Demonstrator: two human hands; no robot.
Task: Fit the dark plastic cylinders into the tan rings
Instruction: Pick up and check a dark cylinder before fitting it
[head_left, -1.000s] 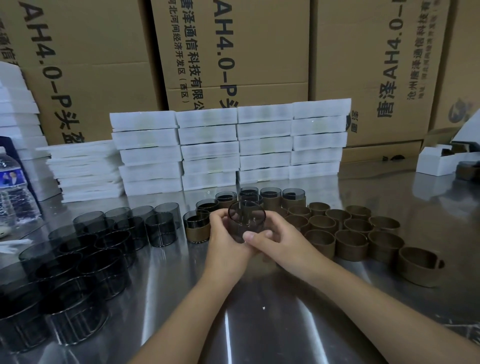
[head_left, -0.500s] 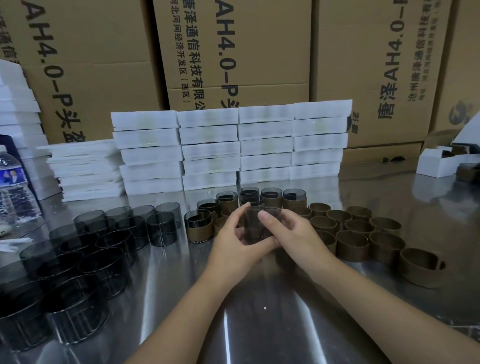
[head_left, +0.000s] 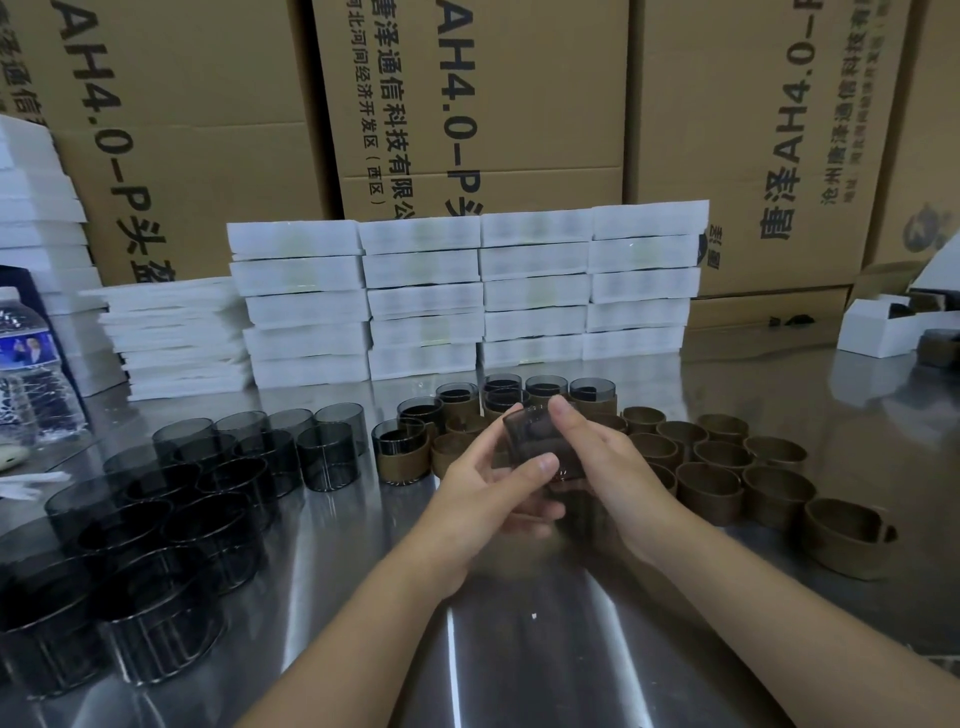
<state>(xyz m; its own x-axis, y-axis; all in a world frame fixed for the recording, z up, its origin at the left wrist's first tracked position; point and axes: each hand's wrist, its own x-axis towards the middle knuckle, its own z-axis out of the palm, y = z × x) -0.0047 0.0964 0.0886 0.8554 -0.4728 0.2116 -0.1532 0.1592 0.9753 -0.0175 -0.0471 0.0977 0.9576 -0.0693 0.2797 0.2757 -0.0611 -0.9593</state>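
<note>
Both my hands hold one smoky dark cylinder (head_left: 535, 441) above the steel table (head_left: 519, 649). My left hand (head_left: 483, 499) grips its near side with the thumb across the wall. My right hand (head_left: 608, 467) wraps its right side, fingertips over the rim. Whether a tan ring sits under it is hidden by my fingers. Several loose dark cylinders (head_left: 171, 499) stand at the left. Empty tan rings (head_left: 727, 467) are grouped at the right. Several rings with cylinders fitted (head_left: 402, 454) stand behind my hands.
Stacks of white boxes (head_left: 467, 296) line the back of the table, with large cardboard cartons (head_left: 467, 104) behind them. A water bottle (head_left: 31, 374) stands at the far left. A white open box (head_left: 883, 327) sits at the far right.
The cylinder was tilted with its mouth toward me a second ago; now it stands upright and lower between my hands. My right fingers have moved over its rim.
</note>
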